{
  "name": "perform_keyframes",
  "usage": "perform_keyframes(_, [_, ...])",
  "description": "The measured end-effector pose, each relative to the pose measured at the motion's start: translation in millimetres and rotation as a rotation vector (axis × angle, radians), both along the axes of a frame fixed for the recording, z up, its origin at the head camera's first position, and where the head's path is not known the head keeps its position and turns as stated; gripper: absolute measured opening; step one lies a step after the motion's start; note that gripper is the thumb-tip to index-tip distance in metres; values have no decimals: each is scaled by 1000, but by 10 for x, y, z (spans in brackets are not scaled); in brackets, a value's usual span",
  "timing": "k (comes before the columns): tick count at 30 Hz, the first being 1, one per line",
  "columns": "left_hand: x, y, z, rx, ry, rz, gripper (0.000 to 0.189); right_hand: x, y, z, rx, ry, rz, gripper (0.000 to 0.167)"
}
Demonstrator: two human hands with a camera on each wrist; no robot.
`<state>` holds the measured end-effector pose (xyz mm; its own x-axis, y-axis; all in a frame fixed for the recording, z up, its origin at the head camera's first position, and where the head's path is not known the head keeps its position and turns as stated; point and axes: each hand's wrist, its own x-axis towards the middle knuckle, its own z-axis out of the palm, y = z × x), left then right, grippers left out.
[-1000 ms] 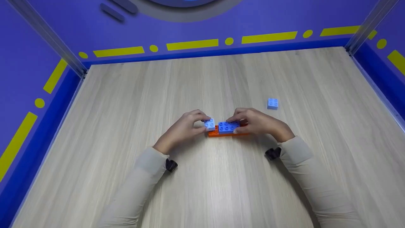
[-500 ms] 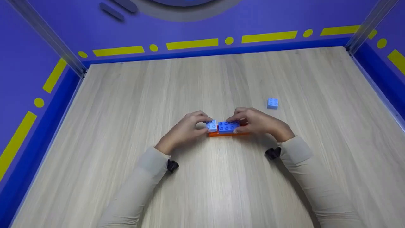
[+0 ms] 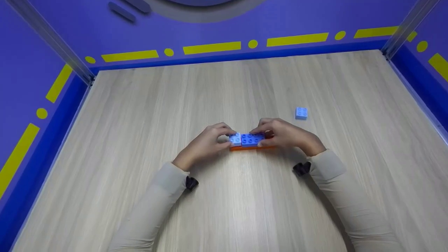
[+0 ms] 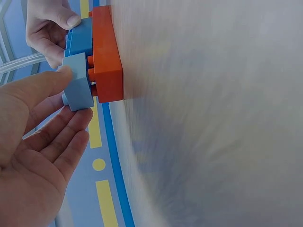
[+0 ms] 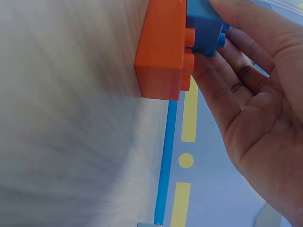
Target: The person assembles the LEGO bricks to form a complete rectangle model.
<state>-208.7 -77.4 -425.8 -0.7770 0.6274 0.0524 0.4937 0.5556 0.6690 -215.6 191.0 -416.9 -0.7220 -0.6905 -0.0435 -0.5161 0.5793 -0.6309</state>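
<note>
A long orange toy building brick (image 3: 248, 148) lies on the wooden table. On its studs sits a darker blue brick (image 3: 250, 140), which my right hand (image 3: 286, 137) pinches between thumb and fingers. My left hand (image 3: 207, 142) holds a smaller light blue brick (image 3: 235, 140) over the orange brick's left end, beside the blue one. In the left wrist view, orange studs show below the light blue brick (image 4: 78, 81), so a small gap is visible there. The right wrist view shows bare studs at the orange brick's (image 5: 163, 52) right end.
A second light blue brick (image 3: 301, 113) with square top stands farther back, to the right of the hands. Purple-blue panels (image 3: 210, 35) with yellow markings enclose the wooden table (image 3: 224, 210) at the back and sides.
My left hand has shifted slightly right with the light blue brick, bringing it over the orange brick's left end and close against the blue brick. My right hand has stayed in place.
</note>
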Motion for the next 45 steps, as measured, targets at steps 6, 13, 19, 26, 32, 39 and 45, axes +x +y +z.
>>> perform_keyframes(6, [5, 5, 12, 3, -10, -9, 29, 0, 4, -1, -10, 9, 8, 36])
perform_keyframes(13, [0, 12, 2, -1, -23, -5, 29, -1, 5, -7, -14, 13, 12, 35])
perform_keyframes(19, [6, 18, 16, 0, -17, -3, 28, -1, 2, -4, -10, 3, 5, 36])
perform_keyframes(26, [10, 28, 21, -4, 0, -11, 29, -4, 6, -13, -11, -15, 0, 36])
perform_keyframes(32, [18, 25, 23, 6, -1, -7, 29, -8, 6, -20, -14, -20, 3, 36])
perform_keyframes(39, [44, 38, 50, -44, -1, 10, 31, -16, 7, -20, -30, -19, 9, 36])
perform_keyframes(45, [37, 45, 42, -32, -1, 17, 30, -13, 5, -24, -25, -17, 2, 36])
